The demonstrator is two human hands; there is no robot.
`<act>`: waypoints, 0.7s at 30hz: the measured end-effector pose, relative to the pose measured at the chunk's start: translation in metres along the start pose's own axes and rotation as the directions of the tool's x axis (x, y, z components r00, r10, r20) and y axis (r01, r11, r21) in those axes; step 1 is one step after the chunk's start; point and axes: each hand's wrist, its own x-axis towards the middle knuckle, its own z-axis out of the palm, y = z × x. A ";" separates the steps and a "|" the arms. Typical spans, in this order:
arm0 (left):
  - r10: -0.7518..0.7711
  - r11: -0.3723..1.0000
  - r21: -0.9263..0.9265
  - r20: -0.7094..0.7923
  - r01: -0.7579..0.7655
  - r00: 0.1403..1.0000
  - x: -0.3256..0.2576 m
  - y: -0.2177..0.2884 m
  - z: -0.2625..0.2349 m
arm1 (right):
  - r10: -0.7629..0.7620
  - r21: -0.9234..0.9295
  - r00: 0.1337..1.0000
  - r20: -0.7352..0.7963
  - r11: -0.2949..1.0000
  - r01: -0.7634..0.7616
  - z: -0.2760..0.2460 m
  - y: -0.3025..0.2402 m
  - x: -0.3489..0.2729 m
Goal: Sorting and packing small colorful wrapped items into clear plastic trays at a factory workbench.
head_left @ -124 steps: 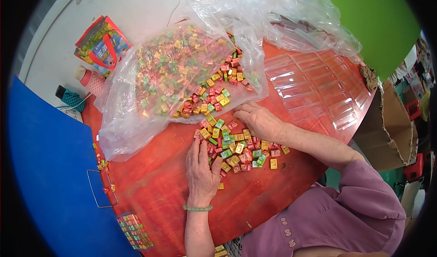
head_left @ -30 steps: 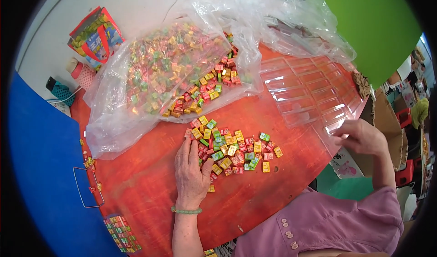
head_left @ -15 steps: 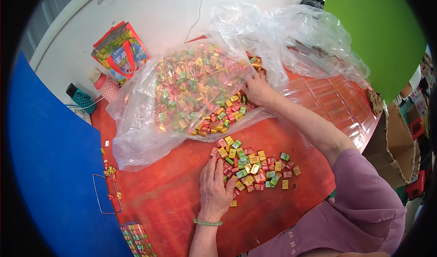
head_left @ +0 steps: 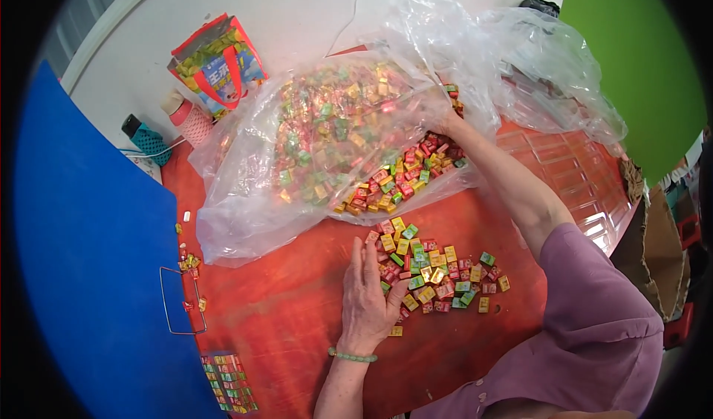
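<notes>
A large clear plastic bag [head_left: 245, 211] lies on the red table, full of small block-shaped pieces in red, yellow and green wrappers, which look like candies. Through its open side some wrapped pieces [head_left: 405, 177] show uncovered. My right hand [head_left: 434, 113] reaches into this bag; film and blur hide its fingers, so its grip cannot be made out. Nearer to me a loose pile of the same wrapped pieces [head_left: 434, 274] is spread on the table. My left hand [head_left: 369, 300] lies flat at the pile's left edge, fingers stretched out, holding nothing, with a green bead bracelet at the wrist.
Clear trays [head_left: 546, 170] sit to the right under more plastic film. At the back left stand a carrier bag [head_left: 223, 70], a pink-covered bottle [head_left: 189, 120] and a teal-covered bottle [head_left: 145, 137]. A filled sheet of pieces [head_left: 229, 382] and a wire frame [head_left: 165, 304] lie along the left edge.
My right hand has gone deeper into the bag, beneath the film, and more pieces at the opening are exposed. My left hand stays beside the pile. The whole view has shifted slightly.
</notes>
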 end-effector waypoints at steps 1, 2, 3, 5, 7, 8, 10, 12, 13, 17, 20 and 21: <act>-0.007 1.000 0.004 0.006 0.007 1.000 0.000 -0.001 -0.001 | 0.131 -0.040 0.980 0.147 0.991 -0.127 -0.010 -0.032 -0.002; -0.004 1.000 0.010 -0.005 0.004 1.000 0.000 -0.001 0.000 | 0.266 -0.100 0.923 0.278 0.964 -0.247 -0.017 -0.047 -0.007; 0.015 1.000 0.011 -0.009 -0.015 1.000 0.004 0.002 0.002 | 0.284 -0.104 0.922 0.264 0.958 -0.266 -0.017 -0.031 -0.011; 0.023 1.000 -0.018 0.012 -0.023 1.000 0.006 0.002 0.006 | -0.081 0.079 0.996 -0.025 0.993 0.083 0.001 0.007 -0.016; 0.058 0.998 0.041 -0.014 -0.057 0.998 0.004 -0.001 0.006 | -0.038 0.457 0.995 -0.098 0.886 0.079 0.023 -0.008 -0.019; 0.061 0.997 0.051 -0.008 -0.060 0.998 0.003 -0.004 0.008 | -0.050 0.531 0.996 -0.074 0.843 0.082 0.030 -0.016 -0.020; 0.055 0.998 0.035 -0.022 -0.054 0.998 0.002 -0.007 0.009 | -0.339 0.118 0.916 -0.216 0.922 0.369 0.024 -0.020 -0.023; 0.039 0.999 0.015 -0.035 -0.039 0.999 0.000 -0.008 0.010 | -0.138 0.149 0.990 -0.023 0.979 0.140 0.028 -0.024 -0.036; 0.041 0.999 0.016 -0.038 -0.040 0.998 0.001 -0.008 0.010 | 0.070 0.134 0.982 0.174 0.987 -0.094 0.032 -0.027 -0.043; 0.039 0.999 -0.006 -0.048 -0.040 0.998 -0.001 -0.007 0.007 | 0.003 0.286 0.981 0.192 0.956 -0.059 0.015 -0.058 -0.064; 0.079 0.997 0.011 -0.046 -0.079 0.996 0.000 -0.013 0.007 | 0.087 0.274 0.976 0.199 0.951 -0.140 0.014 -0.070 -0.070; 0.077 0.997 0.012 -0.044 -0.077 0.996 0.000 -0.013 0.006 | 0.200 0.158 0.937 0.287 0.955 -0.253 0.008 -0.076 -0.072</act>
